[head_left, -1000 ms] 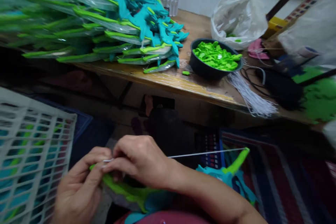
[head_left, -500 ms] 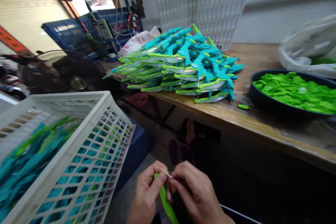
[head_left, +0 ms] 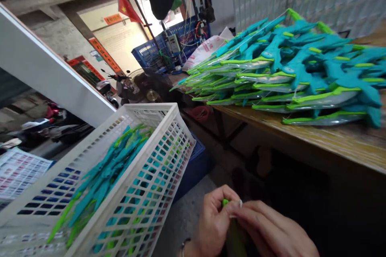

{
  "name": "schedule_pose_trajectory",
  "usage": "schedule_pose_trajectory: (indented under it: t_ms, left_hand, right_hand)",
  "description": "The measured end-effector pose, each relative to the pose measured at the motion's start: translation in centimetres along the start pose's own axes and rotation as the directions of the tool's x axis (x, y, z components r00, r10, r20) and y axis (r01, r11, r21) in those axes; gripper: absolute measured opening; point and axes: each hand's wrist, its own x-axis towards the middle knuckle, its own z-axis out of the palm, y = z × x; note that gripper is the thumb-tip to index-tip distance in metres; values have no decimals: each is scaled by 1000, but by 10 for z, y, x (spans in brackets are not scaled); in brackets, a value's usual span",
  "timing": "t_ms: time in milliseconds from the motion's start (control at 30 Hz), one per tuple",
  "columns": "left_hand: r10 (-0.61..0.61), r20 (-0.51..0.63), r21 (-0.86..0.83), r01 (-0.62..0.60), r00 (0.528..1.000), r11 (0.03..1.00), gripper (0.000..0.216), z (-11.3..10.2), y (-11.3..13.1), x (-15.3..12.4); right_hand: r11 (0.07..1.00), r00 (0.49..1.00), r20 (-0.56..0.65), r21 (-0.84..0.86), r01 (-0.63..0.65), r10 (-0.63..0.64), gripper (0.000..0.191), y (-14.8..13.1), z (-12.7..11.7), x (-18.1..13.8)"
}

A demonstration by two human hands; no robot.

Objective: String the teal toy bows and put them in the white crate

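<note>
My left hand (head_left: 214,225) was curled shut around a green piece (head_left: 225,202), low down in front of me, and only its tip poked out above my fingers. My right hand (head_left: 273,233) touched the left one, with its fingertips pinched tight on a little white bit (head_left: 240,203) at that tip (too small to tell what it was). A white basket (head_left: 169,128) stood near my left hand. A pile of blue and green pieces (head_left: 286,68) lay on the wooden table (head_left: 331,144).

White lattice crate (head_left: 157,128) holds teal-and-green pieces (head_left: 105,176).
</note>
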Motion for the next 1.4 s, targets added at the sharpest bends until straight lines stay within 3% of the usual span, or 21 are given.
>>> schedule_pose_trajectory:
  t_ms: [200, 333, 500, 700, 800, 933, 1033, 1133, 1400]
  left_hand:
    - [-69, -16, -125, 67, 997, 990, 22, -2, 1, -15]
    - [-92, -19, -154, 88, 996, 984, 20, 1, 3, -19]
    - [-74, -61, -112, 67, 995, 991, 24, 4, 7, -20]
    - [-58, -103, -51, 53, 993, 997, 27, 6, 2, -19]
    - [-43, -90, -38, 40, 995, 998, 27, 8, -2, -16]
    - [-31, -108, 2, 32, 994, 999, 28, 15, -4, -12]
    - [-60, -148, 54, 69, 987, 996, 30, 21, -3, -11]
    - [-94, -172, 84, 110, 981, 990, 32, 25, -1, -12]
    - [-87, -190, 102, 108, 978, 989, 35, 27, 5, -20]
  right_hand:
    - [970, 965, -111, -15, -241, 238, 17, -16, 7, 11]
    - [902, 904, -125, 201, -381, 410, 17, -16, 12, 9]
    - [659, 781, 0, 535, -528, 625, 12, -13, 21, 8]
    - [412, 711, 172, 713, -568, 682, 28, -5, 24, 10]
    - [479, 736, 126, 684, -550, 665, 28, -2, 20, 10]
    - [724, 820, -38, 495, -481, 571, 24, 1, 10, 6]
    - [850, 881, -114, 344, -398, 459, 19, 2, 6, 1]
    - [888, 907, -122, 289, -356, 403, 16, 0, 4, -4]
    - [915, 919, -144, 231, -331, 368, 15, -17, 5, -8]
